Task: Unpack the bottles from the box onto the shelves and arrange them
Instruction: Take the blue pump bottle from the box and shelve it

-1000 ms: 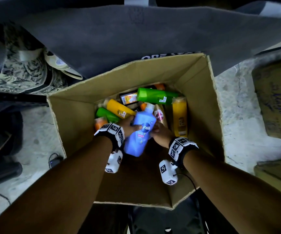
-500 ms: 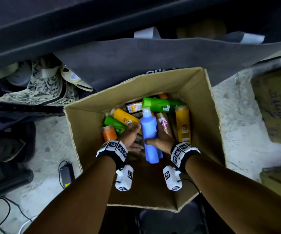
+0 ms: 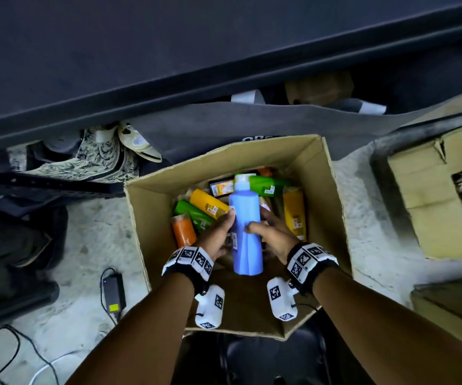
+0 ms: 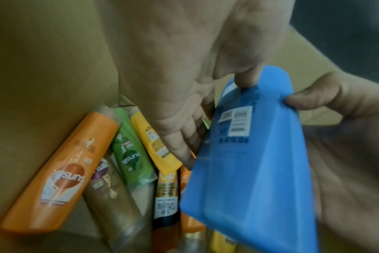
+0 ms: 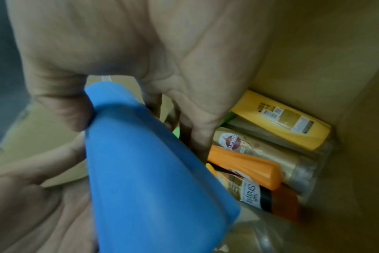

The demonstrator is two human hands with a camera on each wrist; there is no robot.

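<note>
An open cardboard box point(image 3: 152, 240) stands on the floor with several shampoo bottles lying in it: orange point(image 3: 184, 232), green point(image 3: 193, 215), yellow point(image 3: 207, 202) and others. Both hands hold a blue bottle point(image 3: 245, 226) above them, its white cap pointing away from me. My left hand point(image 3: 220, 232) grips its left side, thumb on the labelled face. My right hand point(image 3: 268, 232) grips the right side, thumb on the front. In the left wrist view the blue bottle point(image 4: 253, 171) shows a barcode label. The right wrist view shows the blue bottle point(image 5: 145, 162) under my right hand point(image 5: 141, 51).
A dark shelf edge point(image 3: 224, 87) runs across the top, with a grey fabric bag point(image 3: 224, 129) beneath it behind the box. More cardboard boxes point(image 3: 432, 204) stand at the right. A power adapter point(image 3: 113, 290) and cables lie on the floor at the left.
The blue bottle has come up from among the others and turned so its plain back faces me. Both hands rose with it. The head view has tilted up towards the shelf.
</note>
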